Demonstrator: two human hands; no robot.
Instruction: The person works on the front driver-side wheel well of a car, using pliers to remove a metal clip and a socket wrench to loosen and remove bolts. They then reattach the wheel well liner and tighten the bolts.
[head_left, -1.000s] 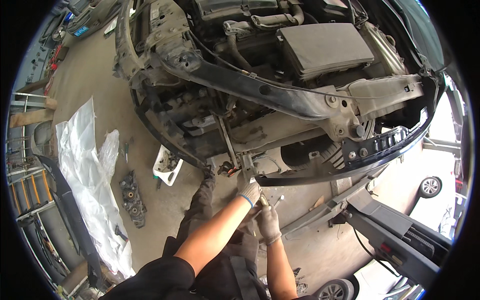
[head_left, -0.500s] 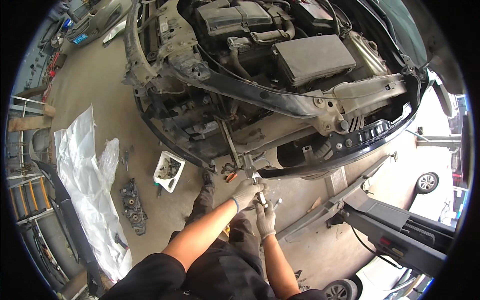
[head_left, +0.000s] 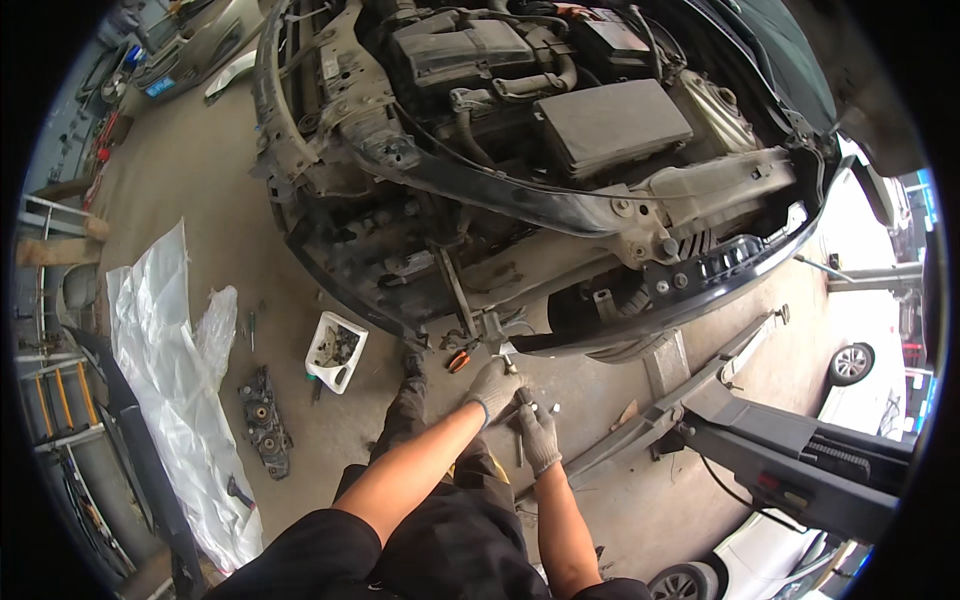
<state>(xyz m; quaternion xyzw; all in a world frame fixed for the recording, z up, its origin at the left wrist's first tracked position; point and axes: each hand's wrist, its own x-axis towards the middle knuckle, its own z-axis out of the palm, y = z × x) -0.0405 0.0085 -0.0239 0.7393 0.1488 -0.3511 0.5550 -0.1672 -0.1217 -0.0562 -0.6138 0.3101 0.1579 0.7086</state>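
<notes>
My left hand [head_left: 495, 386], in a pale knitted glove, is closed just below the metal bracket [head_left: 491, 332] at the car's lower front edge. A short silvery metal piece [head_left: 511, 364] pokes out past its fingers toward the bracket; most of it is hidden. My right hand [head_left: 540, 437], gloved too, is a little lower and to the right. Its fingers are curled round a tool with a dark end [head_left: 524, 397], whose kind I cannot make out. The car front [head_left: 540, 195] has its bumper cover off, with the crossbeam and engine bay bare.
Orange-handled pliers [head_left: 458, 361] lie on the floor near my foot. Further left are a cut-open white container [head_left: 327, 376] with small parts, a headlight unit [head_left: 264, 425] and silvery sheeting [head_left: 165, 350]. A grey lift arm [head_left: 765, 440] extends on the right.
My hands have shifted slightly. The pale piece between them no longer shows, and a dark tool end is visible above my right hand. The view has moved a little.
</notes>
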